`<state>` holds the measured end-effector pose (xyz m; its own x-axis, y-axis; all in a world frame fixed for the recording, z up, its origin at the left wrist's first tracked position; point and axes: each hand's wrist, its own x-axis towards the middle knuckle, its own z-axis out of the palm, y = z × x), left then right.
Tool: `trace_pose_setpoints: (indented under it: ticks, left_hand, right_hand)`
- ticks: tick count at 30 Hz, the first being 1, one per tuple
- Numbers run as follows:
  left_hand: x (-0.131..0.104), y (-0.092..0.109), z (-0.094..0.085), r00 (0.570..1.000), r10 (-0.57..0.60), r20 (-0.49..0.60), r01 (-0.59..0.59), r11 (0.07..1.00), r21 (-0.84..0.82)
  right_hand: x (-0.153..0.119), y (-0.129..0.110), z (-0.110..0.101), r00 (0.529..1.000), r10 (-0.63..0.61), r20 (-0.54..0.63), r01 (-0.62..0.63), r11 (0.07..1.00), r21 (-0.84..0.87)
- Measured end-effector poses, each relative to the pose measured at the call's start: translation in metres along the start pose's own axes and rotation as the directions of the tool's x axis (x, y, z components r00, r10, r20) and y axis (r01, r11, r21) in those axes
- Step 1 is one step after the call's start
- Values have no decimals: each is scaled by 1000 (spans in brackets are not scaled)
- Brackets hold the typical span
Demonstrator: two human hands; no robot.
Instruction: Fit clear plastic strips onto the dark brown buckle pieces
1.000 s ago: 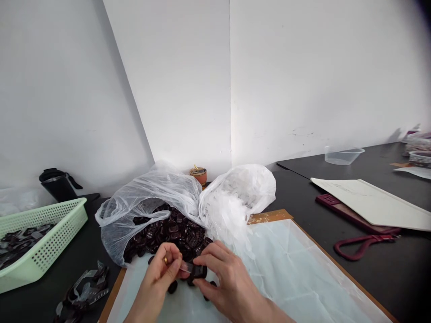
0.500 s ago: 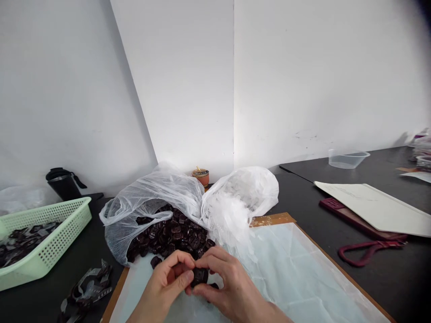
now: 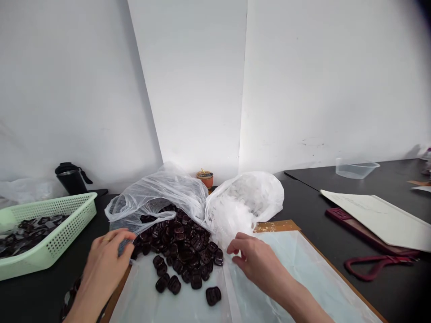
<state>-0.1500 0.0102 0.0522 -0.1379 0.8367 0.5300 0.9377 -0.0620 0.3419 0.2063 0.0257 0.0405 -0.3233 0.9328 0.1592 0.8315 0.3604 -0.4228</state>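
My left hand (image 3: 109, 258) is at the left edge of the sheet, beside the clear plastic bag (image 3: 134, 204). Its fingers are curved, with a gap to the thumb and a greyish patch in between that I cannot make out. From the bag spills a heap of glossy dark brown plastic pieces (image 3: 186, 255). One dark piece (image 3: 213, 296) lies apart in front of the heap. My right hand (image 3: 252, 260) hovers right of the heap, its bent index finger and thumb slightly apart, just before the white film pieces (image 3: 232, 217) spilling from a white bag (image 3: 271, 193).
A pale green basket (image 3: 72, 229) of dark and clear pieces stands left, before a black tumbler (image 3: 72, 179). A small orange pot (image 3: 204, 179) is at the back. At right lie maroon-handled scissors (image 3: 363, 269), a white folder (image 3: 377, 217) and a clear tub (image 3: 357, 169).
My hands, which were together around a dark piece, have parted: left hand to the left, right hand to the right and up. A single dark piece now lies on the sheet between them.
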Motion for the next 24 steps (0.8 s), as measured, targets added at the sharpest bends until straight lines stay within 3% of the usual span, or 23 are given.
trace_pose_setpoints:
  ticks: [3, 6, 9, 11, 13, 15, 18, 21, 24]
  left_hand:
    - [-8, 27, 19, 994, 65, 90, -58, 996, -71]
    - [-19, 52, 29, 980, 125, 153, -89, 971, -224]
    - [-28, 71, 29, 962, 118, 246, -18, 928, -373]
    - [-30, 78, 27, 941, 117, 317, 30, 904, -426]
    - [-31, 82, 25, 918, 104, 384, 89, 888, -452]
    - [-32, 83, 25, 890, 85, 449, 175, 844, -507]
    - [-34, 83, 30, 830, 75, 553, 387, 636, -668]
    - [-37, 86, 36, 761, 81, 644, 573, 382, -725]
    - [-40, 90, 41, 727, 93, 680, 611, 364, -703]
  right_hand:
    - [0, -5, 11, 1000, 6, 26, -2, 985, -173]
    - [2, -7, 16, 1000, -20, -7, 18, 981, -192]
    - [1, -9, 9, 999, -20, -50, 19, 999, -28]
    - [0, -11, 1, 996, -6, -86, 27, 971, 238]
    - [-2, -14, -4, 998, 10, -63, 27, 832, 554]
    - [-3, -19, -5, 1000, -9, 25, -14, 626, 780]
    - [-3, -27, 0, 989, -56, 135, -103, 388, 916]
    - [-3, -32, 11, 976, -98, 193, -154, 313, 937]
    - [-4, -34, 21, 966, -119, 231, -180, 334, 925]
